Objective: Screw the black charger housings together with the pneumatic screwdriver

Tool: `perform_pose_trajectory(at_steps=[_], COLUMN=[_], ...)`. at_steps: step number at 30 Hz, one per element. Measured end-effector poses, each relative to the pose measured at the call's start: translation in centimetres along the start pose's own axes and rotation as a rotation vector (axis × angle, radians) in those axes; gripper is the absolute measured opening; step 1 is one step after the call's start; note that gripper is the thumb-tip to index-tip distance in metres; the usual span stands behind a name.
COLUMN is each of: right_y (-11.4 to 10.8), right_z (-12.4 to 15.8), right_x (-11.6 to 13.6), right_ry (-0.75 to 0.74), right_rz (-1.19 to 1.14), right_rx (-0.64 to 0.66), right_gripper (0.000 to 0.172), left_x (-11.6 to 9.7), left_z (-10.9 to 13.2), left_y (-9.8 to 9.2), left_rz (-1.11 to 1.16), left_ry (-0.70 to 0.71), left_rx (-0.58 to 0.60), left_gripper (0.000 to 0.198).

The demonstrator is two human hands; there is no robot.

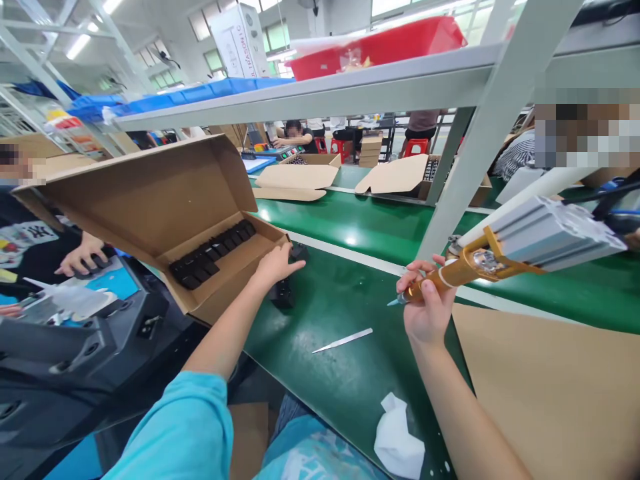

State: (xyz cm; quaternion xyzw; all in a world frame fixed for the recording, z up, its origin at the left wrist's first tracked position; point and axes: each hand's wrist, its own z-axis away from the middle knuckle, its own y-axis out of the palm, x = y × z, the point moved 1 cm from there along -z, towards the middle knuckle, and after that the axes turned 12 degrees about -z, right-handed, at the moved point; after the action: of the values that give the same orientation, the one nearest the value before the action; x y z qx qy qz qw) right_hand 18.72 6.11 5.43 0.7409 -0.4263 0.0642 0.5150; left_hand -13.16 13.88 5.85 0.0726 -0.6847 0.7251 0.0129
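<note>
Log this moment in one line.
left hand: at open box edge | right hand: gripping gold-bodied tool | silver pointed tool: on green table

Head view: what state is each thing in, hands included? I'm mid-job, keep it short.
Cardboard box: lid open, partly filled.
Black parts: grouped inside the box.
Left hand: at the box's edge, thumb out; grip unclear.
Dispenser: held, blue tip pointing leftward.
Right hand: closed around the dispenser.
Pointed metal tool: lying flat.
White tissue: crumpled.
</note>
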Motion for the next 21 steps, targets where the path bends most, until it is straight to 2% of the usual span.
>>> perform_pose_trajectory(at_steps=[3, 5, 8, 12, 14, 16, 19, 21], right_y=[0.1, 0.1, 0.3, 0.4, 0.3, 0.3, 1.2, 2.7], right_z=[0.0, 0.0, 0.1, 0.1, -0.1, -0.2, 0.3, 0.9], right_x=[-0.1, -0.1, 0.0, 0.1, -0.3, -0.8, -0.4, 0.2], right_ry=[0.0, -0.002, -0.017, -0.009, 0.007, 0.015, 0.032, 0.087], right_rz=[0.003, 0.008, 0.017, 0.021, 0.013, 0.007, 0.007, -0.008], right_rx=[0.004, 0.004, 0.008, 0.002, 0.0, -0.028, -0.122, -0.119], right_gripper=[0.038, 0.037, 0.038, 0.039, 0.038, 0.038, 0.037, 0.033], left_x=[0.5, 0.7, 0.5, -1.1, -2.9, -5.3, -9.9, -13.5], left_z=[2.2, 2.4, 1.6, 1.4, 2.2, 3.6, 6.1, 6.8], left_y=[0.6, 1.0, 0.9, -0.8, -1.8, -2.5, -2.9, -2.8], left_rz=[-0.063, -0.065, -0.066, -0.067, -0.066, -0.051, -0.021, -0.007], left_ry=[0.058, 0.096, 0.102, 0.085, 0.088, 0.151, 0.321, 0.442], left_rx=[0.218, 0.272, 0.26, 0.179, 0.124, 0.094, 0.091, 0.086], left_gripper=[0.077, 0.065, 0.049, 0.04, 0.039, 0.036, 0.027, 0.024])
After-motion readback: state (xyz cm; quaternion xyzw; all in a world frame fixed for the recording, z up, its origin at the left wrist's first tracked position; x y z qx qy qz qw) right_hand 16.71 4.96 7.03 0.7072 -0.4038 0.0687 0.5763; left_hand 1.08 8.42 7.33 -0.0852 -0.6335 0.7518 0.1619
